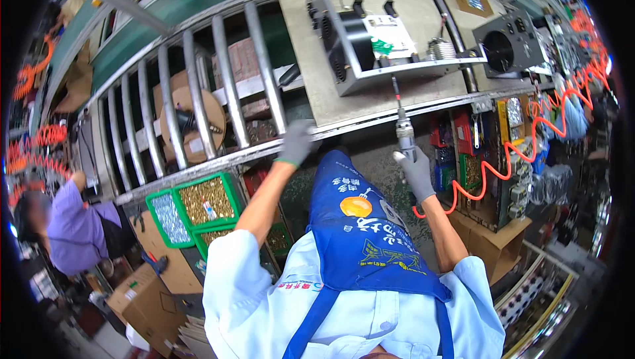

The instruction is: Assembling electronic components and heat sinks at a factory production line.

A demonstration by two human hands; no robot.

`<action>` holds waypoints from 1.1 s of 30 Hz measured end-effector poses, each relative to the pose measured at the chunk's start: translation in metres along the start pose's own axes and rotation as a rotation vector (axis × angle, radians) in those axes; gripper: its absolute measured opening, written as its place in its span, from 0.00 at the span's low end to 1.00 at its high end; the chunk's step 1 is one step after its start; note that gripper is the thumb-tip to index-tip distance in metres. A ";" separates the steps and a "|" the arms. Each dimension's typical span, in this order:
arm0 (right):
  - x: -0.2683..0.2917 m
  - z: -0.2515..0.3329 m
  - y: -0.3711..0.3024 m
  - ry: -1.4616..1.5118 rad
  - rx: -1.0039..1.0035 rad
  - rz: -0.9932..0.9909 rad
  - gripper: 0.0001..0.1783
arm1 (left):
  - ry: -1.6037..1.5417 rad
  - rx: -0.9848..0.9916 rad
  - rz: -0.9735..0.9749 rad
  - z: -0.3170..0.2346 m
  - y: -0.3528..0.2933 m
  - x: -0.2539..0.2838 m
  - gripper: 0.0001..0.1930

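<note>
My right hand [418, 177], in a grey glove, is wrapped round a power screwdriver [405, 135]. The driver's long bit points away from me, its tip at the near side of an open metal chassis [374, 76]. Whether the tip touches a screw is too small to tell. Inside the chassis are a black round housing [357, 40], a green circuit board [382, 46] and a metal coil [441, 49]. My left hand [296, 142], gloved too, hovers by the bench's front edge, left of the chassis. Motion blur hides its fingers.
Metal rollers [228, 81] run to the left, with a cable spool [192, 124] below. Green bins [206, 201] of small fasteners stand near my left arm. A coiled red hose [506, 167] hangs at right. Another grey housing [508, 45] sits farther right; a co-worker [78, 223] is at far left.
</note>
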State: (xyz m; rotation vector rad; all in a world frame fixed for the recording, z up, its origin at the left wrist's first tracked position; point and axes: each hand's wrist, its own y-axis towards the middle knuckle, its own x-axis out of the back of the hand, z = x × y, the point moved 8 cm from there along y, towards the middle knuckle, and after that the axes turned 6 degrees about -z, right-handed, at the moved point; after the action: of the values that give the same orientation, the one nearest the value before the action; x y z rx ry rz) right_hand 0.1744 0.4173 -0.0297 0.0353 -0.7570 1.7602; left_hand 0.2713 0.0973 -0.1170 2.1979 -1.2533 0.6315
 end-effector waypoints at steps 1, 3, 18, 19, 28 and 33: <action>0.001 0.000 -0.001 -0.060 -0.032 -0.027 0.15 | -0.036 0.012 0.096 -0.021 0.015 -0.048 0.13; 0.000 0.002 -0.006 -0.045 -0.059 -0.024 0.16 | 0.015 -0.032 0.261 -0.049 0.046 -0.125 0.11; 0.001 0.009 -0.006 -0.049 -0.108 -0.040 0.18 | -0.124 0.105 0.282 -0.044 0.076 -0.140 0.15; 0.001 0.009 -0.004 -0.045 -0.116 -0.030 0.18 | -0.235 0.143 0.305 -0.042 0.073 -0.131 0.15; 0.005 0.013 -0.008 -0.008 -0.242 0.004 0.19 | -0.233 0.300 0.551 -0.062 0.076 -0.089 0.12; 0.007 0.016 -0.008 -0.022 -0.265 0.005 0.19 | -0.409 -0.113 0.632 -0.176 0.123 -0.032 0.10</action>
State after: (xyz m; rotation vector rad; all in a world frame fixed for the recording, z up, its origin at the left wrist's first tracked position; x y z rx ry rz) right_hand 0.1731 0.4161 -0.0108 -0.1253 -1.0014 1.6533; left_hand 0.1253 0.1782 0.0213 1.8763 -2.1755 0.3214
